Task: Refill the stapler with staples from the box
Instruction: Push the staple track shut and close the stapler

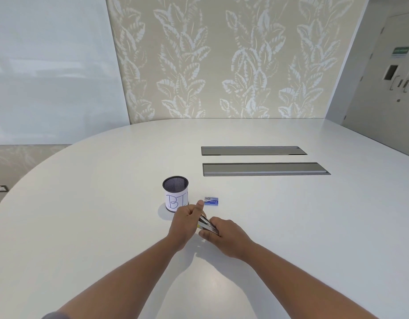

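Both hands, left hand (187,221) and right hand (224,236), grip the stapler (207,224).

One white worktop (291,226) carries everything. On it stands one black mesh pen cup (175,194) at about eleven o'clock from the hands, and one small blue staple box (211,201) lies at twelve o'clock. Two grey cable-hatch lids (254,150) sit side by side at one o'clock, farther back. Two hands are in view, the left hand (185,223) and the right hand (226,238), with one stapler (207,224) between them.
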A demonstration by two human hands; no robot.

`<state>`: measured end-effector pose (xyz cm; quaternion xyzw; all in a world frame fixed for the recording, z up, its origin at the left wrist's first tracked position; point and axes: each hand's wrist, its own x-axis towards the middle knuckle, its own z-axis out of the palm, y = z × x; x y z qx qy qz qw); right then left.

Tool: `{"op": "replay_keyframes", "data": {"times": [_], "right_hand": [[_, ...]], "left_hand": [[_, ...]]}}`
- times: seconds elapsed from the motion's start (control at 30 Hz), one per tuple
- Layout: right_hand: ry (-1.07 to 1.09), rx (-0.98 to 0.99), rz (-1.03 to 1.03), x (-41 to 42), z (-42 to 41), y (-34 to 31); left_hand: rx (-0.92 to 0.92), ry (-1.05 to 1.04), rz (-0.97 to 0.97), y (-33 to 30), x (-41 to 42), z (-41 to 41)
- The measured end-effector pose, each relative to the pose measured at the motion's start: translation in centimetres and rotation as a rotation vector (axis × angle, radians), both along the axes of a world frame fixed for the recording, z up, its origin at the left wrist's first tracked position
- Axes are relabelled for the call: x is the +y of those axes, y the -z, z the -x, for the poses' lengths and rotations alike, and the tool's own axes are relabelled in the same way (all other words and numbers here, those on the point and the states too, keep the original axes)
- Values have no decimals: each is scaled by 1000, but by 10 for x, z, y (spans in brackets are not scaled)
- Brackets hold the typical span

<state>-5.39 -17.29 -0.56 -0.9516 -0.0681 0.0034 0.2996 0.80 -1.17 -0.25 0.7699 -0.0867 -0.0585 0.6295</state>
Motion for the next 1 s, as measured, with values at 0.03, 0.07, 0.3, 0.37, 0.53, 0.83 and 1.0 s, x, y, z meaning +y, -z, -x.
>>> {"op": "replay_keyframes", "data": {"times": [0.03,0.07,0.3,0.37,0.53,0.83,1.0], "right_hand": [[4,-5,21,1,1,0],[7,-9,39,1,2,-1],[5,-31,128,2,4,1],[1,-53,168,1,4,3],[-8,-150,317,-5,3,6],[-14,-133,302,-4,3,13],[-27,-127,306,-3,3,16]], "left_hand": [[6,15,5,-1,1,0],[13,32,9,-1,1,1],[-8,95,-128,-3,-1,2],[1,94,-180,-2,-3,3],[34,112,-188,2,-3,4],[-116,43,-323,12,-5,-3],[-132,7,-338,17,-5,-3]]}}
